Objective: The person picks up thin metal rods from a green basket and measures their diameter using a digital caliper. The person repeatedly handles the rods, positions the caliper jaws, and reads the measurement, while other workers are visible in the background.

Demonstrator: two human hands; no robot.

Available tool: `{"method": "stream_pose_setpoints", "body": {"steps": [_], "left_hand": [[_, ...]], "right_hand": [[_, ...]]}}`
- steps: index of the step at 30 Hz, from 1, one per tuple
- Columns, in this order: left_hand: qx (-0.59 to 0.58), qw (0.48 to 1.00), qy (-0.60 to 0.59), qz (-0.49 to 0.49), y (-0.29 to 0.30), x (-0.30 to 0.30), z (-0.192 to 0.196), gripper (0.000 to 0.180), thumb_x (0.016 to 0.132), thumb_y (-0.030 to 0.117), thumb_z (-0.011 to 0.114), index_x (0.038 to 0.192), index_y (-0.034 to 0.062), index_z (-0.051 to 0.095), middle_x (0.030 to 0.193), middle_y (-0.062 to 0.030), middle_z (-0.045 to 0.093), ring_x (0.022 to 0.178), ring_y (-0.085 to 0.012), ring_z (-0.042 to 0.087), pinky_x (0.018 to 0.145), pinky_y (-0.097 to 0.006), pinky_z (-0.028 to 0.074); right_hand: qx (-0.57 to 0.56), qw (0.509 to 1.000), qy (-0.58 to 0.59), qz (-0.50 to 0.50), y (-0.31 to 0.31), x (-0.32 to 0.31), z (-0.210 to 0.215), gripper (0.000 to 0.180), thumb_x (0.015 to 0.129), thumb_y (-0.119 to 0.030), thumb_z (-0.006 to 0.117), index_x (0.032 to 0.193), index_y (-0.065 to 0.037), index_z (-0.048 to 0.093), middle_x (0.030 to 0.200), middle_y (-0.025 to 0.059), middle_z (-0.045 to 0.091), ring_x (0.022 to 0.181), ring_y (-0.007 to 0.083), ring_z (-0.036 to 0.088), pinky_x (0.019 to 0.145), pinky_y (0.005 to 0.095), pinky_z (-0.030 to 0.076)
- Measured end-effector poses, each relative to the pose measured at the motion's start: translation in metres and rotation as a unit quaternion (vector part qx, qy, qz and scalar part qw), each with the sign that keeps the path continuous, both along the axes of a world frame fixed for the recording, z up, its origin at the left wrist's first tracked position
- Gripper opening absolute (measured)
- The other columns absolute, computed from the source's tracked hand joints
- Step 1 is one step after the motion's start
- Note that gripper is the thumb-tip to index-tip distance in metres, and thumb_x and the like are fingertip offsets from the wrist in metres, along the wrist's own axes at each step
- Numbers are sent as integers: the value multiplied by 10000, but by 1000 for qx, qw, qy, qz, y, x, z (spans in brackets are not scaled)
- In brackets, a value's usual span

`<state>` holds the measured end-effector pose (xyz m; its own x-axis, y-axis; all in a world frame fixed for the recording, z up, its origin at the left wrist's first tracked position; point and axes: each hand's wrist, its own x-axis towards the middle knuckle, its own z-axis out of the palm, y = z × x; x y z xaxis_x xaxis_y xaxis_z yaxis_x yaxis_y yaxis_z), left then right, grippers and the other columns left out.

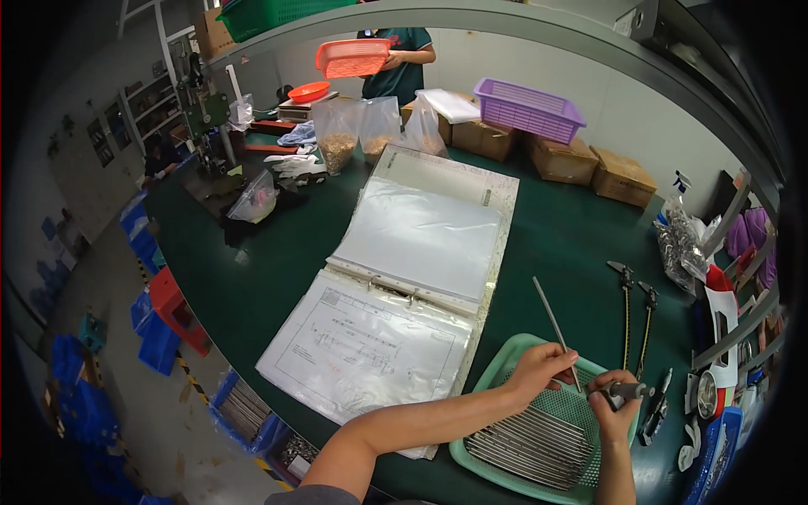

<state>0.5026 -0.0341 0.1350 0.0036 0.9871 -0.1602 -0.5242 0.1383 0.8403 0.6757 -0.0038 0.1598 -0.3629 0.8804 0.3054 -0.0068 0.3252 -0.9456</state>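
Observation:
My left hand [541, 372] pinches a thin metal rod [549, 310] that slants up and away over the green basket. In my right hand [613, 414] is a micrometer [629, 390], its grey barrel pointing right. The rod's lower end runs toward the micrometer; whether they touch is hidden by my fingers. Beneath both hands lies a light green plastic basket [507, 357], with many similar metal rods [528, 444] laid side by side in it.
An open binder with a drawing [362, 345] lies left of the basket. Two calipers [625, 290] rest to the right, near a dark pen-like tool [656, 408]. Cardboard boxes [623, 177] and a purple basket [530, 109] stand behind. Across the table, another person [412, 59] holds an orange basket [353, 59].

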Motion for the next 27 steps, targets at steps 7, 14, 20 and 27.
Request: {"method": "stream_pose_setpoints", "body": {"steps": [7, 14, 20, 27], "left_hand": [[29, 998, 36, 34, -2, 0, 0, 216, 845, 298, 558, 830, 83, 541, 766, 14, 592, 689, -50, 545, 575, -184, 398], [53, 997, 44, 33, -1, 4, -4, 227, 841, 275, 570, 904, 57, 557, 764, 7, 588, 661, -52, 538, 546, -183, 405], [70, 994, 71, 54, -3, 4, -1, 233, 834, 263, 582, 908, 43, 560, 775, -5, 593, 643, -62, 541, 525, -183, 408], [55, 996, 72, 23, -4, 3, 3, 225, 831, 241, 586, 929, 42, 545, 813, -21, 589, 684, -77, 560, 550, -192, 427]], "right_hand": [[185, 971, -151, 17, -18, -14, 13, 181, 565, 24, 643, 713, -20, 550, 663, 62, 560, 561, 124, 528, 527, 230, 413], [193, 966, -161, -67, -16, -10, 2, 201, 595, 68, 629, 727, -38, 522, 681, 34, 545, 578, 86, 507, 537, 216, 404], [191, 969, -118, -103, -20, -16, 5, 198, 600, 75, 629, 736, -27, 527, 672, 58, 555, 587, 120, 530, 556, 230, 415], [224, 962, -130, -91, -18, -13, 3, 189, 612, 77, 626, 749, -15, 535, 683, 77, 566, 586, 126, 540, 560, 235, 427]]}}
